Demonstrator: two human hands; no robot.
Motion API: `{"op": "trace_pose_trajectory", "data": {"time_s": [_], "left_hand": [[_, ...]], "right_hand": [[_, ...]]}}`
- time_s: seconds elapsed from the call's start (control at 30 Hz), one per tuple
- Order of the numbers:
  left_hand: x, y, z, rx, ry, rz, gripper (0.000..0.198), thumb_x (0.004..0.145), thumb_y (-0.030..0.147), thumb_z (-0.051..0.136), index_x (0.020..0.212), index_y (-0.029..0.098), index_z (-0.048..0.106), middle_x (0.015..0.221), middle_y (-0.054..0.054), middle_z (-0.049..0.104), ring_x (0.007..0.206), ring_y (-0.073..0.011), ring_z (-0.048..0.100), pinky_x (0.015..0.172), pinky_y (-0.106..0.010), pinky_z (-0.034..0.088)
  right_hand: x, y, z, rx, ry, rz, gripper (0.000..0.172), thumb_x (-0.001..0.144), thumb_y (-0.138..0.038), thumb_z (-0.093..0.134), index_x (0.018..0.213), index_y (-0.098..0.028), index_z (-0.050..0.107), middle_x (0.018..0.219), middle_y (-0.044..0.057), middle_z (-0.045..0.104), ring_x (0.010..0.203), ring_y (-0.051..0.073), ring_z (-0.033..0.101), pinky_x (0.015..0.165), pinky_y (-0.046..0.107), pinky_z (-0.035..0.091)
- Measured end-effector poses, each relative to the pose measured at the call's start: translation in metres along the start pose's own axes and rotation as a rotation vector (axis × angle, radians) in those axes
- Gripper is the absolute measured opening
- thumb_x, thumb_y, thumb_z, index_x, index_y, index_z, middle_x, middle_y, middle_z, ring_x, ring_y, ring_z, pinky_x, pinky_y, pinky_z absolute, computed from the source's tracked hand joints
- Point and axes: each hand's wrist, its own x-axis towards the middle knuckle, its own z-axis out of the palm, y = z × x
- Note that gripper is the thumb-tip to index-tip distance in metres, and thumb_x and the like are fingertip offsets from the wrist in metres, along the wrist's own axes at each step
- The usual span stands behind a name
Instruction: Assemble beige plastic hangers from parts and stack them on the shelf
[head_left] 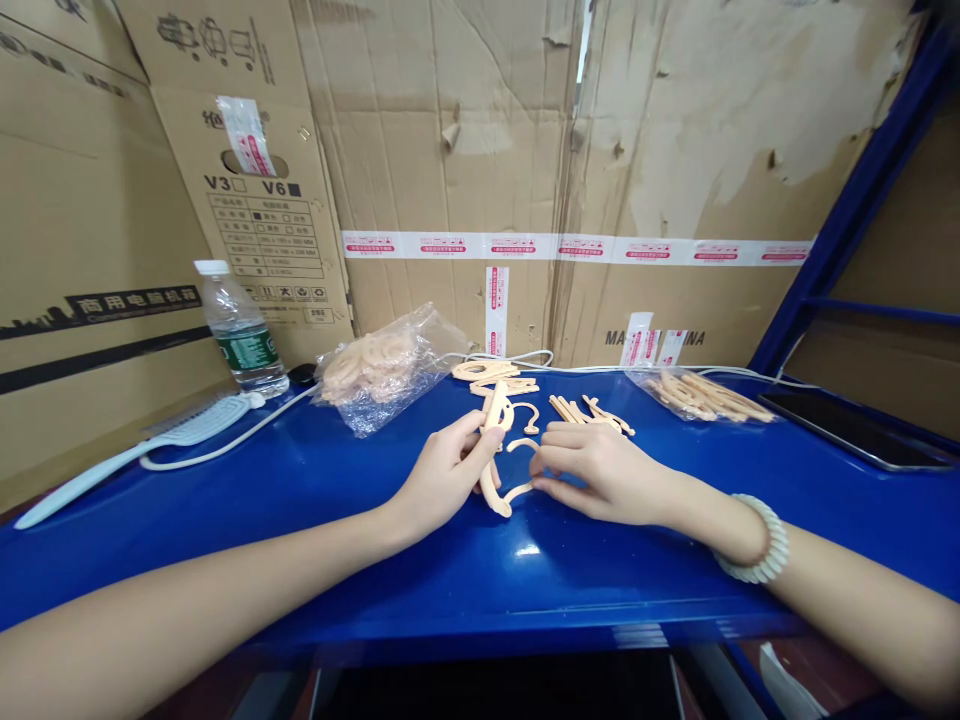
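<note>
Upright over the table, a beige plastic folding hanger piece [490, 488] is gripped by my left hand [448, 465], fingers wrapped round its middle. A ring-like part shows near its top. My right hand [592, 470] is just to the right, its fingertips pinching a thin curved beige hook [519, 491] whose other end meets the lower end of the hanger piece; whether they are joined I cannot tell. Behind the hands lie a loose hook [531, 418], a few flat hanger pieces [487, 371] and several slim hanger arms [574, 408], partly covered by my right hand.
A clear bag of beige parts [382, 360] sits back left, another bag of slim parts [697, 393] back right. A water bottle [244, 335], a pale blue hairbrush [150, 450] and a white cable [225, 455] lie left; a dark tablet-like device [855, 430] lies right. Cardboard [450, 180] walls the back.
</note>
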Motion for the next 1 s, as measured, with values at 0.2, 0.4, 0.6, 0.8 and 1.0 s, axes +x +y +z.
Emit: {"op": "trace_pose_trajectory", "data": {"time_s": [0.2,0.4,0.6,0.8,1.0], "left_hand": [[0.001,0.001,-0.005,0.140,0.001,0.126,0.025,0.093,0.038,0.047,0.090,0.017,0.059,0.058,0.002,0.061,0.051,-0.0147,0.061,0.052,-0.022,0.045],[0.000,0.001,-0.009,0.310,-0.012,0.188,0.028,0.095,0.039,0.044,0.095,0.017,0.062,0.058,0.002,0.061,0.054,-0.0136,0.060,0.054,-0.022,0.043],[0.001,-0.002,-0.010,0.469,0.056,0.244,0.026,0.097,0.033,0.040,0.093,0.017,0.061,0.074,-0.001,0.063,0.060,-0.0132,0.059,0.056,-0.022,0.042],[0.003,-0.007,-0.011,0.714,0.059,0.344,0.021,0.098,0.024,0.039,0.110,0.020,0.055,0.098,-0.002,0.068,0.083,-0.0167,0.065,0.069,-0.025,0.045],[0.002,-0.016,-0.009,1.126,0.044,0.619,0.025,0.099,0.027,0.036,0.113,0.015,0.053,0.098,-0.006,0.070,0.069,-0.0197,0.068,0.051,-0.026,0.040]], "right_hand": [[0.003,0.000,0.000,0.525,0.256,0.193,0.022,0.088,-0.027,0.059,0.110,-0.024,0.063,0.119,0.008,0.053,0.105,0.020,0.053,0.083,0.034,0.050],[0.004,0.007,0.002,0.883,0.190,0.230,0.030,0.088,-0.031,0.060,0.118,-0.025,0.062,0.124,0.007,0.058,0.119,0.022,0.051,0.102,0.043,0.040],[0.004,0.007,0.000,0.899,0.311,0.385,0.031,0.087,-0.033,0.062,0.114,-0.021,0.059,0.101,0.006,0.062,0.093,0.017,0.061,0.084,0.033,0.050],[0.005,0.014,0.010,0.993,0.153,0.520,0.037,0.088,-0.050,0.055,0.103,-0.016,0.049,0.077,0.001,0.060,0.047,0.007,0.050,0.041,0.019,0.041],[0.004,0.011,0.016,1.094,-0.087,0.476,0.039,0.090,-0.054,0.048,0.093,-0.014,0.050,0.056,-0.003,0.057,0.032,0.004,0.039,0.029,0.014,0.025]]}}
